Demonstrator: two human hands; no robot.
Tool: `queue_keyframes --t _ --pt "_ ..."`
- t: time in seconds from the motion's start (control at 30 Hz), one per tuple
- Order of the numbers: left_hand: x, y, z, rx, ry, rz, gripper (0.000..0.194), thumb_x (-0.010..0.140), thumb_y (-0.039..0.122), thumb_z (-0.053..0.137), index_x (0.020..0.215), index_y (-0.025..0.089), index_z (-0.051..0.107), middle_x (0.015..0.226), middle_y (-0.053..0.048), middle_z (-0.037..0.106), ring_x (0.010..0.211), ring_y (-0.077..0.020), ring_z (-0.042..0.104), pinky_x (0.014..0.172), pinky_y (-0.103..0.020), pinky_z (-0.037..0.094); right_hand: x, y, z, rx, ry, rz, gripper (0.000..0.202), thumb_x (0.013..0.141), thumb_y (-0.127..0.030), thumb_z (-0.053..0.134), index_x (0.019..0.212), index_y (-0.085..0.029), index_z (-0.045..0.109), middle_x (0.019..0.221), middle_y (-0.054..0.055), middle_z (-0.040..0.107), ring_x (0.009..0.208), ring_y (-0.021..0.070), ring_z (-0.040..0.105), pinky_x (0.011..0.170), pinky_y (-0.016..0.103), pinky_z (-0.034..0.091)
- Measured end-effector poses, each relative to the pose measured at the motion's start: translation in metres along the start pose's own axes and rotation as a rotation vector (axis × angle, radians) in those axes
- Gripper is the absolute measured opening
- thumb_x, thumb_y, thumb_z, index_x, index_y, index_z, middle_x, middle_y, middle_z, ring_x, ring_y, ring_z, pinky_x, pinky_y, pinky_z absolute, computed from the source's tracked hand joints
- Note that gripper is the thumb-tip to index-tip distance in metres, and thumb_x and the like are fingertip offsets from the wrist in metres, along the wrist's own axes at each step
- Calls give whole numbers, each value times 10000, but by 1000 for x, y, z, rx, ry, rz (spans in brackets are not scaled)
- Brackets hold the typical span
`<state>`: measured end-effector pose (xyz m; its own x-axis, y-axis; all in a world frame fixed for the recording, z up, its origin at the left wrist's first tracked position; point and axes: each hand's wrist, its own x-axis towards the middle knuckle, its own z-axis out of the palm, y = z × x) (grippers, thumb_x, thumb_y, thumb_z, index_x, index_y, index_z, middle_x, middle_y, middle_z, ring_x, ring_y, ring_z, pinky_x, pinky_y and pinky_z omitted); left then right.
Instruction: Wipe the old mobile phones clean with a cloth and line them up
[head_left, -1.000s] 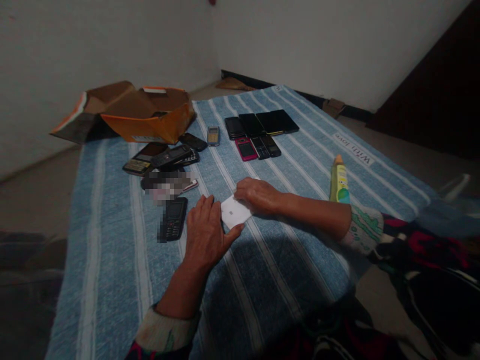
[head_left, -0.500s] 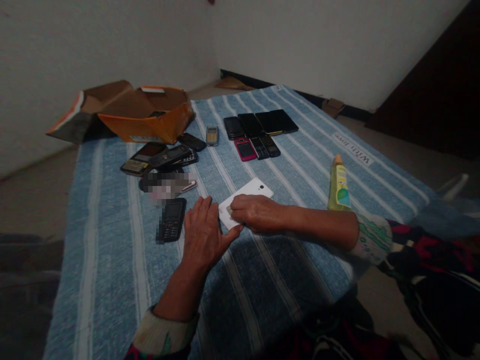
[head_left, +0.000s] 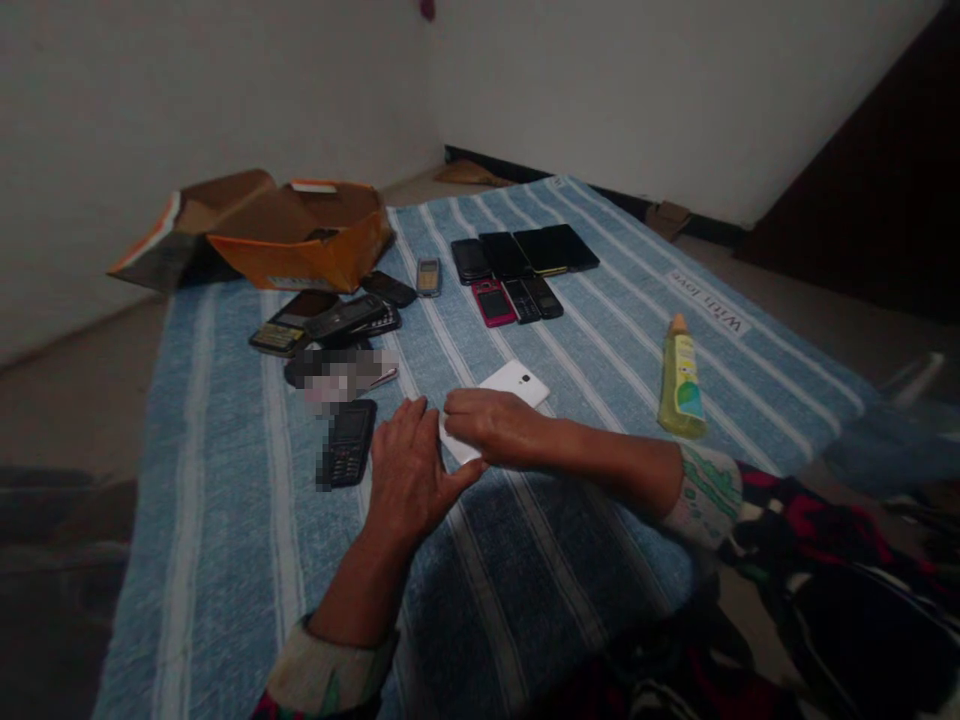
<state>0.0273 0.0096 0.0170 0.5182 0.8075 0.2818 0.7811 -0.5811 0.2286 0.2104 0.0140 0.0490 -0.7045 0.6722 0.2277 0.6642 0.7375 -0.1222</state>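
Head-worn camera over a striped cloth
From the wearer's head, the single view faces forward and down, close above both forearms, reaching the far walls.

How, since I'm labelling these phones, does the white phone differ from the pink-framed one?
The white phone lies back up, its camera showing, while the pink-framed phone lies face up.
The white phone is partly covered by the right hand; the pink-framed phone is fully uncovered, among other phones.
Both rest on the striped cloth.
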Motion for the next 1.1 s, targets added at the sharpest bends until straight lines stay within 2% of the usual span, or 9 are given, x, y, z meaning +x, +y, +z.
queue_keyframes --t 0.13,0.37,0.53,0.7,0.87,0.97,1.1 --pt "-1 -1 1 -3 10 10 755 736 707 562 1216 129 495 1402 -230 471 1329 -401 393 1059 -563 310 -8 3 -4 5 -3 -68 106 924 -176 503 918 -143 603 930 91 608 904 205 532 813 319 438" --pt "2 0 -2 -31 5 8 759 695 725 591 1149 119 533 1381 -245 483 1294 -425 415 1025 -579 330 -17 27 -7 -27 11 62 158 904 -82 473 921 -148 616 937 83 625 903 204 541 780 328 425" --pt "2 -1 -3 -24 20 12 745 693 729 592 1114 116 555 1357 -247 504 1279 -422 434 1016 -568 346 -20 19 -3 -6 22 44 165 878 -68 480 928 -136 622 954 95 634 905 203 556 826 329 444" --pt "1 -2 0 -31 55 40 708 709 714 593 1103 126 557 1335 -236 527 1271 -409 451 1023 -566 345 -30 6 4 63 92 -59 196 855 -78 520 1016 -131 618 1038 108 639 1039 214 558 947 337 437" --pt "0 -3 2 -57 95 44 647 704 649 637 1087 134 559 1317 -225 540 1247 -399 475 1020 -557 361 -35 3 11 83 140 -99 193 870 -104 523 1035 -151 612 1067 111 638 1077 220 558 964 363 442" --pt "-1 -3 3 -77 117 27 631 669 617 681 1070 144 562 1307 -215 546 1230 -402 487 1010 -561 378 -37 8 11 74 192 -19 236 857 -56 501 1037 -160 612 1077 109 635 1121 225 540 981 379 432" --pt "-3 -2 4 -96 126 -4 653 609 564 744 1073 143 558 1304 -214 546 1223 -410 489 1008 -571 388 -36 13 11 79 269 194 179 870 -47 495 945 -143 627 1008 121 635 1048 232 563 922 372 458"
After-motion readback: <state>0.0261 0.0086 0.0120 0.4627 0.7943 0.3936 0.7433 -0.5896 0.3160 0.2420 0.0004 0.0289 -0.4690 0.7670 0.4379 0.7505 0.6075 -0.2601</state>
